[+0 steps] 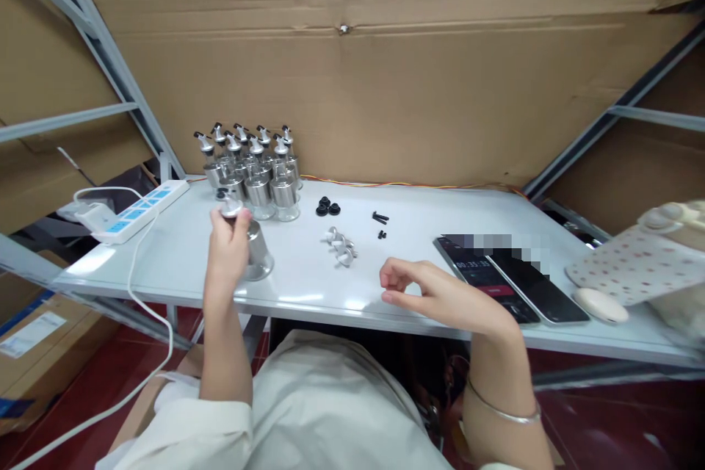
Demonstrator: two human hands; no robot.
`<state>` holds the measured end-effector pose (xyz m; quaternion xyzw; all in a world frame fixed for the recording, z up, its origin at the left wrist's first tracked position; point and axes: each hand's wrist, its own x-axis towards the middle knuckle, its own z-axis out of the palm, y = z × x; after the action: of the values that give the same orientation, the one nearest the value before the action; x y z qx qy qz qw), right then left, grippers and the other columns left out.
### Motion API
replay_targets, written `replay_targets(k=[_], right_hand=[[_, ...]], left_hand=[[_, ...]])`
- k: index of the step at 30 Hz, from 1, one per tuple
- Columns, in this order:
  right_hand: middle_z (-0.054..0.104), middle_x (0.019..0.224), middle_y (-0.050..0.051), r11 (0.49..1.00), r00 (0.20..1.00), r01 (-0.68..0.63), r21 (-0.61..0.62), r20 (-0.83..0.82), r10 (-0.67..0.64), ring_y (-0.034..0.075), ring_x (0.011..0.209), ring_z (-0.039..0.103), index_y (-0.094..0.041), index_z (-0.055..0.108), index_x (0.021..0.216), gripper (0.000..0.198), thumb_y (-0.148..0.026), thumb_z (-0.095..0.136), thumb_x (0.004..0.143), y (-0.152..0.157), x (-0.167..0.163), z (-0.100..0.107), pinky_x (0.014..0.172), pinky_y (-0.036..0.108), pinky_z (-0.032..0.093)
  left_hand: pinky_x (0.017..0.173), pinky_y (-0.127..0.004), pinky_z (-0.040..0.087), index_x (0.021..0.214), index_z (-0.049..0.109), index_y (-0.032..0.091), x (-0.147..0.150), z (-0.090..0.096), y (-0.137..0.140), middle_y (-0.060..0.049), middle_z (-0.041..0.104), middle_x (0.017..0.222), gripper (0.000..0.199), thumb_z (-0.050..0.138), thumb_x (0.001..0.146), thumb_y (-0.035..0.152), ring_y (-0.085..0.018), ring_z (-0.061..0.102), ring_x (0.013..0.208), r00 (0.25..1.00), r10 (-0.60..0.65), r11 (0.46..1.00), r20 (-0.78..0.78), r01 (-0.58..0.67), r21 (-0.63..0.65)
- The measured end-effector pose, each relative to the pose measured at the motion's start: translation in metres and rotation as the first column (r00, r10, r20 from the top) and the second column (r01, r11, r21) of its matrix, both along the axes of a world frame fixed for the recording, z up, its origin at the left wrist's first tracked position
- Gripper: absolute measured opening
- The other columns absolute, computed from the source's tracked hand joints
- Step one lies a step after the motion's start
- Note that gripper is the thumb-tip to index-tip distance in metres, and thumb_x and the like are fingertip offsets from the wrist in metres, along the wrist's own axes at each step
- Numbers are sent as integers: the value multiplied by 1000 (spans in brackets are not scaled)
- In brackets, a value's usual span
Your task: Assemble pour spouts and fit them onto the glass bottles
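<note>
My left hand (227, 246) is closed around the top of an oil bottle (258, 253), just below its metal pourer spout (230, 205). The bottle has a steel sleeve and a clear glass base, and it leans a little; whether its base touches the table I cannot tell. Over the front of the table my right hand (410, 285) hangs loosely curled, thumb apart from the fingers, with nothing visible in it. Nearest to it lie several loose metal pourer spouts (341, 246). Behind those are black round stoppers (327, 206), small black levers (380, 217) and tiny black pieces (382, 235).
Several similar bottles with spouts (257, 187) stand grouped at the back left. A power strip (146, 211) with a white cable lies at the left edge. To the right are two phones (496, 283), a white oval object (600, 305) and a dotted pouch (622, 264). Cardboard (385, 103) walls the back.
</note>
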<state>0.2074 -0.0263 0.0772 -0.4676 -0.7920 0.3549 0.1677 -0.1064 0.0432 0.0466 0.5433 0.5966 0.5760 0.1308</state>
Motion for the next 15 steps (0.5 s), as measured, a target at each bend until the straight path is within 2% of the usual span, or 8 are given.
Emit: replay_targets(k=[3, 5, 8, 10, 12, 15], right_hand=[[61, 82, 3, 989, 984, 129, 66, -133, -119, 18, 78, 57, -23, 54, 82, 17, -39, 53, 87, -14, 6, -6, 65, 29, 47], [60, 82, 3, 963, 942, 238, 128, -272, -197, 18, 76, 58, -23, 55, 83, 16, -39, 56, 86, -21, 9, -12, 65, 29, 48], [58, 78, 2, 875, 797, 435, 210, -543, -265, 16, 70, 58, -24, 57, 86, 11, -35, 58, 86, -28, 5, -18, 67, 31, 49], [59, 78, 2, 810, 699, 538, 234, -660, -274, 17, 71, 59, -25, 58, 89, 8, -33, 56, 88, -30, -2, -19, 69, 31, 50], [60, 84, 4, 773, 668, 578, 261, -696, -265, 18, 78, 60, -25, 60, 91, 9, -31, 54, 89, -29, -11, -18, 74, 33, 51], [61, 95, 6, 767, 695, 563, 309, -679, -236, 20, 88, 60, -24, 62, 94, 13, -33, 53, 90, -24, -24, -16, 80, 36, 51]], left_hand=[[81, -34, 49, 101, 46, 25, 30, 6, -21, -2, 64, 92, 27, 48, 87, 47, -21, 63, 90, 977, -212, 977, 0, 212, -17], [80, -33, 49, 99, 47, 25, 46, 11, -31, -3, 64, 93, 25, 46, 88, 47, -20, 62, 89, 933, -358, 930, 23, 359, -75], [77, -32, 50, 96, 50, 23, 63, 18, -40, -4, 65, 97, 26, 46, 88, 48, -20, 61, 88, 847, -526, 835, 81, 532, -138], [80, -32, 50, 97, 52, 23, 71, 21, -44, -5, 65, 100, 26, 49, 87, 47, -20, 61, 91, 786, -603, 771, 135, 618, -151], [85, -33, 49, 99, 55, 23, 77, 24, -46, -5, 65, 106, 25, 54, 85, 44, -21, 61, 97, 711, -678, 695, 185, 703, -152], [93, -35, 46, 106, 57, 23, 87, 28, -48, -5, 65, 110, 28, 61, 82, 37, -23, 59, 104, 599, -765, 583, 236, 800, -139]])
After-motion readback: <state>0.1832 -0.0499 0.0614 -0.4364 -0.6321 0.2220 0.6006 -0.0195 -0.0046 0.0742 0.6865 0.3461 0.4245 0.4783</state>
